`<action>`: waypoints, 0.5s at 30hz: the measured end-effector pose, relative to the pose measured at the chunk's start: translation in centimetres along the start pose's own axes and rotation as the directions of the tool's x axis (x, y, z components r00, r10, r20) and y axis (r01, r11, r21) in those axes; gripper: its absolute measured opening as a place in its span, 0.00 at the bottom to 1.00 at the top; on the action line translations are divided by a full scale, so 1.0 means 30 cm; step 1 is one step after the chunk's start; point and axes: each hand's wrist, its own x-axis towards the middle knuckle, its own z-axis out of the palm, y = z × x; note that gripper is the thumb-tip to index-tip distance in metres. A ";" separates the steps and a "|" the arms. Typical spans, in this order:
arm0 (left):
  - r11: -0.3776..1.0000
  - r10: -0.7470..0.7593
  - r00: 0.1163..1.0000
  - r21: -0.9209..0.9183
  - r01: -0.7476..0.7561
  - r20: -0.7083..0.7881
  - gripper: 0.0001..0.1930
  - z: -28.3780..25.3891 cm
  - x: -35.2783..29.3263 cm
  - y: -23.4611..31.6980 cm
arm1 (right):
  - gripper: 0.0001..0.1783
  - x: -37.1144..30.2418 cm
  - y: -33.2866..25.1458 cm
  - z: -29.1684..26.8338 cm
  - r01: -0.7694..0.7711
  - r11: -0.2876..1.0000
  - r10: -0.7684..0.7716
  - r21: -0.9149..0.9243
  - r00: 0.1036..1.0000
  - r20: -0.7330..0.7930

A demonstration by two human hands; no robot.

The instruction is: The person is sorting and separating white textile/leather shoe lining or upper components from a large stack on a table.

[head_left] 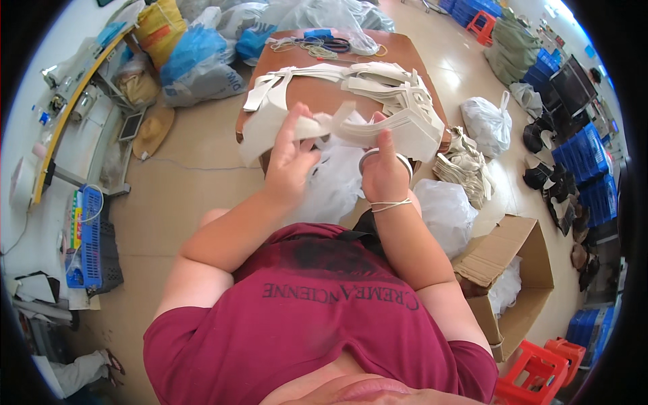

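Note:
My right hand [386,169] grips a stack of white curved cut pieces [413,140], with the thumb on the near side. A white curved piece [258,137] is in my left hand [293,158], its index finger stretched up in front of it and its other fingers bent. This piece is blurred, and I cannot tell whether it is one layer or more. Both hands are above the near edge of a brown table [324,91]. Beyond them, more white cut pieces [391,84] lie on the table, heaped thickest at the right.
Scissors [331,44] and string [307,47] lie at the table's far end. Plastic bags [202,67] crowd the far left. A bundle of white pieces [466,169], a knotted bag [487,123] and an open cardboard box [503,270] stand on the right. Red stools [533,374] are at lower right.

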 end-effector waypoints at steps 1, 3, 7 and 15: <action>0.999 -0.033 0.998 0.042 0.031 0.054 0.41 -0.037 -0.027 -0.012 | 0.30 -0.010 -0.001 -0.002 0.069 0.981 -0.069 -0.179 0.998 0.010; 0.977 -0.186 0.982 0.113 0.180 0.041 0.43 -0.095 -0.090 -0.009 | 0.26 -0.035 -0.002 -0.008 0.196 0.838 -0.192 -0.509 0.979 0.062; 0.768 -0.631 0.761 -0.017 0.640 0.153 0.37 -0.155 -0.153 -0.005 | 0.19 -0.059 0.012 -0.020 0.243 0.615 -0.191 -0.751 0.969 0.157; 0.835 -0.485 0.871 0.339 0.433 0.081 0.24 -0.112 -0.110 0.023 | 0.11 -0.078 0.060 -0.021 0.322 0.448 -0.134 -0.834 0.947 0.293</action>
